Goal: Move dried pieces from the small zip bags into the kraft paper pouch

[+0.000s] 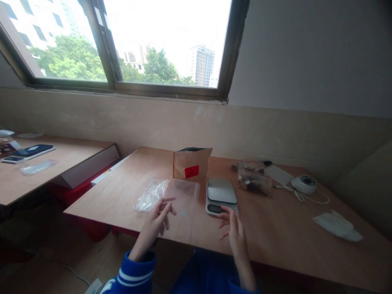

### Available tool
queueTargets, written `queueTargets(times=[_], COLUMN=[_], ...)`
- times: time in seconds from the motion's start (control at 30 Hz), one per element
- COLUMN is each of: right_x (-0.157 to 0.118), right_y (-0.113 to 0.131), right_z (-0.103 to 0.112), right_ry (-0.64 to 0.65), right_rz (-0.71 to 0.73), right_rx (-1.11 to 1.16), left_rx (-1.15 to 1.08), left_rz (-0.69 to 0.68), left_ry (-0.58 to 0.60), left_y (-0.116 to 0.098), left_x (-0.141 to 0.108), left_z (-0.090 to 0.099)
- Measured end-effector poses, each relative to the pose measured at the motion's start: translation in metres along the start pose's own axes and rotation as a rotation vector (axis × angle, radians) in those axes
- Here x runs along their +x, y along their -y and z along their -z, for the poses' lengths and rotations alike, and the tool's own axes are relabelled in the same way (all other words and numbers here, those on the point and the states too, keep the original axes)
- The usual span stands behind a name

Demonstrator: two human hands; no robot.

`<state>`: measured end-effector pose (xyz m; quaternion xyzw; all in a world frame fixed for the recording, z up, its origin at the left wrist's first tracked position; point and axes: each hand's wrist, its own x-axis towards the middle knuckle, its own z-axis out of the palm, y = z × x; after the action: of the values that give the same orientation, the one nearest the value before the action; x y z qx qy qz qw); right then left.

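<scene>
My left hand [159,216] is open over the near edge of the table, its fingers apart and nothing in them. Close by its fingertips lie a crumpled clear plastic bag [150,197] and a flat clear zip bag [183,200]. My right hand [232,224] is also open and holds nothing; its fingertips overlap the front of the kitchen scale [222,191], and whether they touch it I cannot tell. Behind the flat bag a brown paper pouch [180,165] with a red label stands upright, its top open.
Bags of dark pieces [254,183] lie right of the scale. Beyond them are a white dome camera [303,185] with its cable and a crumpled white cloth or bag [337,225]. A second table [76,149] stands at the left, past a gap. The tiled wall [147,118] closes off the back.
</scene>
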<state>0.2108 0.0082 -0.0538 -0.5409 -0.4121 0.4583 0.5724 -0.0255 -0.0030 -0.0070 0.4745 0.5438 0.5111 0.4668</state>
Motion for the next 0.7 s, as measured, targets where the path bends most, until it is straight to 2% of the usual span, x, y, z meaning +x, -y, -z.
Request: queueTargets(times=[0.07, 0.13, 0.2, 0.27, 0.33, 0.37, 0.43, 0.47, 0.5, 0.53, 0.63, 0.7], right_x=[0.006, 0.018, 0.039, 0.071, 0.112, 0.134, 0.176, 0.194, 0.209, 0.222, 0.243, 0.246], right_y=[-0.002, -0.005, -0.006, -0.006, -0.003, -0.001, 0.002, 0.003, 0.003, 0.001, -0.006, -0.011], right_z=[0.019, 0.041, 0.063, 0.083, 0.098, 0.104, 0.113, 0.117, 0.12, 0.124, 0.134, 0.14], right_ry=[-0.046, -0.084, -0.108, -0.102, -0.117, -0.128, -0.144, -0.172, -0.201, -0.223, -0.243, -0.225], right_rz=[0.034, 0.079, 0.162, 0.311, 0.458, 0.512, 0.566, 0.562, 0.548, 0.519, 0.374, 0.28], right_rx=[-0.083, -0.182, -0.304, -0.449, -0.599, -0.671, -0.817, -0.901, -0.981, -1.051, -1.204, -1.273], left_rx=[0.073, 0.14, 0.232, 0.405, 0.651, 0.79, 1.001, 1.052, 1.069, 1.068, 1.059, 1.061], left_rz=[-0.01, -0.031, -0.045, -0.003, 0.048, 0.019, -0.098, -0.166, -0.225, -0.269, -0.306, -0.303], left_ry=[-0.033, -0.121, -0.216, -0.239, -0.319, -0.398, -0.596, -0.667, -0.688, -0.652, -0.372, -0.299], left_y=[-0.012, -0.017, -0.013, -0.003, 0.008, 0.014, 0.022, 0.026, 0.03, 0.033, 0.045, 0.051], left_x=[0.006, 0.017, 0.032, 0.051, 0.066, 0.071, 0.075, 0.074, 0.072, 0.069, 0.062, 0.059], left_z=[0.03, 0.059, 0.083, 0.1, 0.108, 0.11, 0.109, 0.106, 0.103, 0.1, 0.085, 0.074])
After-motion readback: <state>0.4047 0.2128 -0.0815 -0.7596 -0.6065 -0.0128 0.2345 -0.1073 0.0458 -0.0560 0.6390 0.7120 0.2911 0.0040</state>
